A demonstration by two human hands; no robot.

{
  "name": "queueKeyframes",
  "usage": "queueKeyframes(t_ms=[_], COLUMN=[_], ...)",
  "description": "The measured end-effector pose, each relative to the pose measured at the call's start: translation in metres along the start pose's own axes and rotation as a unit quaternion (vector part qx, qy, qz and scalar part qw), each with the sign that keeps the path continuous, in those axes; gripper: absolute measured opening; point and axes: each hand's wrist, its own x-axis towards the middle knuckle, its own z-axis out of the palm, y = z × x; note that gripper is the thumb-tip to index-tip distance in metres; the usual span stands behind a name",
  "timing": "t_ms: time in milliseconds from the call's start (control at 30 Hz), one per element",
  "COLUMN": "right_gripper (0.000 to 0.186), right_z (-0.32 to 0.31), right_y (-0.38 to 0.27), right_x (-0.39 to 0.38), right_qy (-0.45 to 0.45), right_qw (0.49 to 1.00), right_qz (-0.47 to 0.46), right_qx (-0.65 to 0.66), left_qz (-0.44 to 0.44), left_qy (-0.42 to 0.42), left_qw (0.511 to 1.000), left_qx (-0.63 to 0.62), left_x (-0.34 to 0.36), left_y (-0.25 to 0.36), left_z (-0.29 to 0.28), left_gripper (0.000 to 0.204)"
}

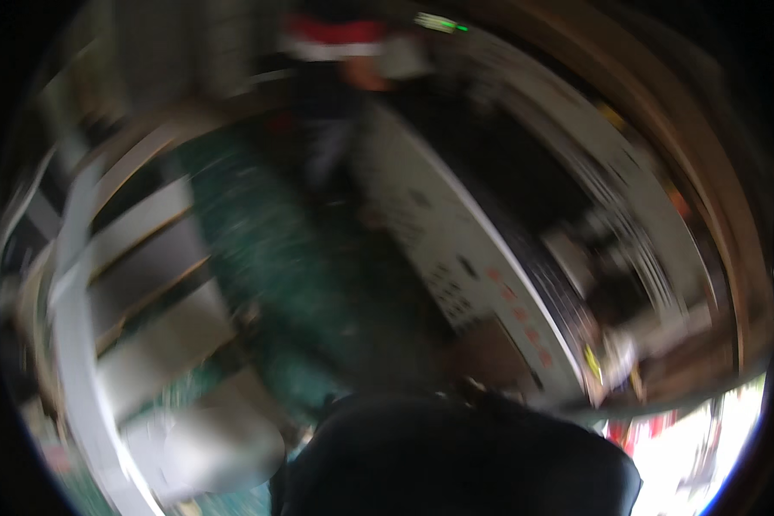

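Observation:
Neither of my hands can be made out in this blurred head view. A dark shape (460, 456), apparently my own clothed body, fills the lower middle. To its right runs a long pale machine (456, 249) with a dark bed (499, 155), rows of holes and orange markings on its side. A smeared white and yellow item (611, 370) is at the machine's near end, too blurred to name.
A co-worker (327, 103) in dark, red and white clothing stands beside the machine's far end. On the left are pale boards (159, 344) along a white beam (86, 361). Green floor (292, 275) runs between them. Bright daylight shows at lower right.

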Motion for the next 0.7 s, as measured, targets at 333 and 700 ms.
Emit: queueKeyframes(t_ms=[333,700], right_gripper=[0.053,0.056], right_z=[0.010,-0.020], right_y=[0.012,0.086], right_x=[-0.024,-0.011], right_qy=[0.019,0.030], right_qw=[0.987,0.961], right_qz=[0.056,0.116], right_qx=[0.152,0.250], left_qz=[0.142,0.184], left_qy=[-0.213,-0.299], left_qw=[0.946,0.906], left_qx=[0.197,0.238], left_x=[0.132,0.148], left_y=[0.170,0.259], left_z=[0.115,0.255], left_gripper=[0.045,0.043])
